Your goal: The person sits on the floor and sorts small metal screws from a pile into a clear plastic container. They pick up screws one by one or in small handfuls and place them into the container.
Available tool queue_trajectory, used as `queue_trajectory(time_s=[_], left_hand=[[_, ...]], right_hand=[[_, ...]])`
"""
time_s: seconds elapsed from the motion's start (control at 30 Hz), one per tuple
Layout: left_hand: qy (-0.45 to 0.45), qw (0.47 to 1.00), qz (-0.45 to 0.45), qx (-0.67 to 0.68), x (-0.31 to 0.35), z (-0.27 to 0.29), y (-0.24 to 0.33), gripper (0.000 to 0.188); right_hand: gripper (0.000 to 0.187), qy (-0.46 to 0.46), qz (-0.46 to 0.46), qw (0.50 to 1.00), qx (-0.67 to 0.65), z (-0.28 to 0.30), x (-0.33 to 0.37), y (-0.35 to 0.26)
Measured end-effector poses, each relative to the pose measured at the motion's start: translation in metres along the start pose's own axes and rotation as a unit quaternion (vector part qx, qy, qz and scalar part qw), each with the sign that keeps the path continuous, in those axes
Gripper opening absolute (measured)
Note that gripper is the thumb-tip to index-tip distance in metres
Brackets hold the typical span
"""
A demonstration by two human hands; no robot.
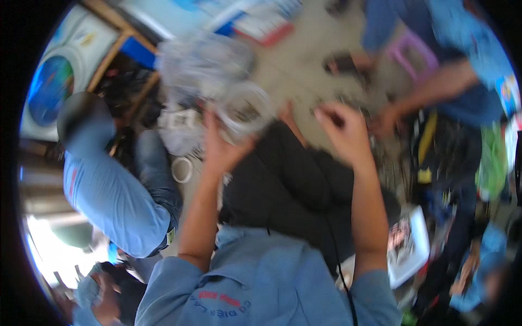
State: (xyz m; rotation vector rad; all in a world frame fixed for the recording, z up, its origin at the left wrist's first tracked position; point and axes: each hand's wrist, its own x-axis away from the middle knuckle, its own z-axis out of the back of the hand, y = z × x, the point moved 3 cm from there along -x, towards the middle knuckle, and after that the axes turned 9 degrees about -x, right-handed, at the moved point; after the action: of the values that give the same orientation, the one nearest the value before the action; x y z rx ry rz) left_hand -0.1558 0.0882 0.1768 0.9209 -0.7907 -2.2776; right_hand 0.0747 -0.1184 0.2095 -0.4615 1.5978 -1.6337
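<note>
One hand (224, 148) holds tub's edge (263, 115).

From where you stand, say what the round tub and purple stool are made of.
The round tub in the left hand: likely translucent plastic, given its pale, hazy wall; blur leaves gloss uncertain. The purple stool: probably moulded plastic, given its even colour and rounded opening; finish unclear.
</note>
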Motion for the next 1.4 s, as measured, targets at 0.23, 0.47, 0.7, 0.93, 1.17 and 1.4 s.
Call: queue_trajectory(time_s=[0.23, 0.47, 0.7, 0.93, 1.17, 1.4], left_hand=[[-0.080, 0.995, 0.052, -0.002, -0.055, -0.044, -0.038, 0.095], [-0.126, 0.985, 0.097, -0.065, -0.082, -0.091, -0.120, 0.095], [-0.171, 0.979, 0.065, -0.091, -0.095, -0.139, -0.174, 0.092], [-0.190, 0.970, 0.067, -0.139, -0.086, -0.159, -0.184, 0.095], [-0.196, 0.970, 0.072, -0.125, -0.090, -0.167, -0.188, 0.097], [-0.223, 0.964, 0.063, -0.127, -0.091, -0.171, -0.195, 0.098]], right_hand=[[0.031, 0.048, -0.151, 0.983, 0.096, 0.074, 0.010, 0.121], [0.030, 0.048, -0.142, 0.941, 0.304, 0.089, -0.044, 0.202], [0.031, -0.060, -0.140, 0.905, 0.398, 0.077, -0.134, 0.289], [0.029, -0.134, -0.134, 0.939, 0.285, -0.010, -0.150, 0.314], [0.024, -0.124, -0.079, 0.948, 0.282, -0.056, -0.138, 0.335], [0.025, 0.011, -0.186, 0.982, -0.008, -0.004, -0.076, 0.254]])
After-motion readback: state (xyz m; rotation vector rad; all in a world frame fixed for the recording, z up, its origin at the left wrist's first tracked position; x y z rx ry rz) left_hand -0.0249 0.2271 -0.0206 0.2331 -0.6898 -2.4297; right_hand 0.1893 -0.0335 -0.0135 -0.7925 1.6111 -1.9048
